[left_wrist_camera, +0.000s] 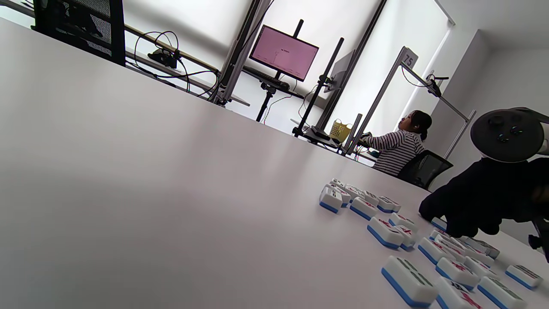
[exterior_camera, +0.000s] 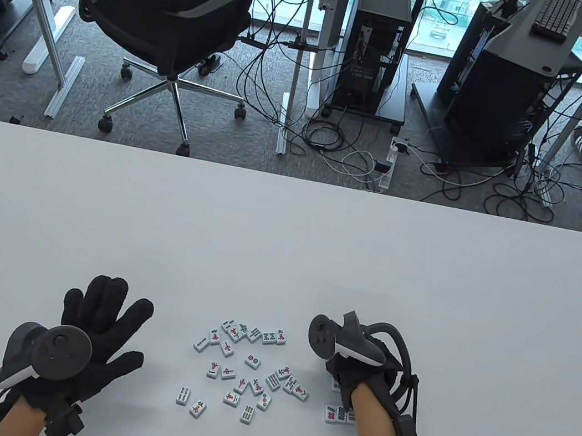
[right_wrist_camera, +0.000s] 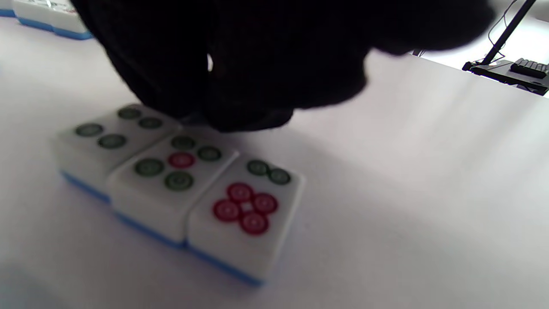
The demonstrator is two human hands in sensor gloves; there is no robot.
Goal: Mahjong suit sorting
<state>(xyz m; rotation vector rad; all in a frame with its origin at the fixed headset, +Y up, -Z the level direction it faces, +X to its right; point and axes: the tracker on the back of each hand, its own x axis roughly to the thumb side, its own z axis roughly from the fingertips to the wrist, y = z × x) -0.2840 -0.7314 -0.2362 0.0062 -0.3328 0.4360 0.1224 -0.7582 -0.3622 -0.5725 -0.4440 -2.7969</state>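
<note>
The far half of the white table (exterior_camera: 287,240) lies bare, giving open passage. Near the front edge, scattered mahjong tiles (exterior_camera: 241,372) fill the middle between the left hand (exterior_camera: 91,329) and right hand (exterior_camera: 355,364). 3 dot tiles (right_wrist_camera: 180,184), touching side by side, crowd the right hand's fingers.

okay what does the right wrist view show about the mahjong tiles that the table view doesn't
Only the right wrist view: three circle-suit tiles lined up side by side, faces readable, with the right hand's fingers just behind the row; whether they touch it is unclear.

Only the table view: the loose unsorted tiles mid-table, the left hand spread flat beside them, and the right hand from above, its arm hiding part of that row.

Both: the white table and blue-backed tiles lying face up.
</note>
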